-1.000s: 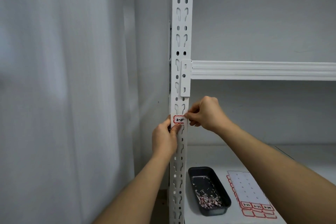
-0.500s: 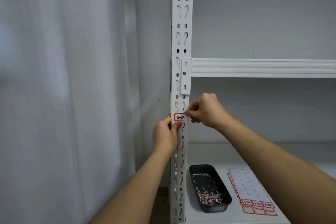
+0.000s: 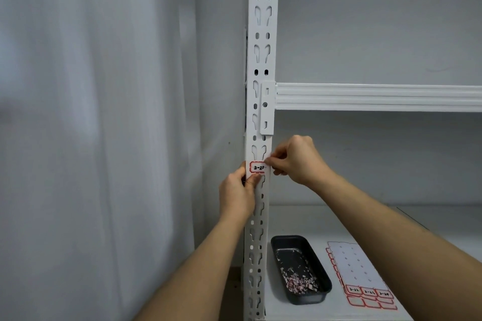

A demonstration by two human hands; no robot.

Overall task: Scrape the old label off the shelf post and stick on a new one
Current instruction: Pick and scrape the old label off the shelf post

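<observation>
Your left hand [image 3: 236, 197] sits just below the label [image 3: 257, 167] on the shelf post [image 3: 260, 65]; its thumb presses up against the label's lower left edge while the fingers wrap behind the post, so this grip probably serves to pin that side and steady you against the steel; your right hand [image 3: 296, 160] comes in from the other side, fingers curled, fingertips pinching or pressing the label's upper right corner, and you cannot tell from here which of the two it is. The label itself, red-bordered with dark handwriting, lies flat across the front face of the post, between your two grips and just under the bracket where the shelf beam [image 3: 378, 96] meets the post; by its clean look this seems to be the new one going on, with the scraping done. Well below your hands, on the shelf, the dark tray [image 3: 317, 267] holds a heap of pink and white scraps, likely placed there to catch waste; just beside it lies the label sheet [image 3: 357, 266], mostly bare backing, with a few written labels at its near end. What remains, in my judgement, is smoothing the label down from one side so no corner lifts.
</observation>
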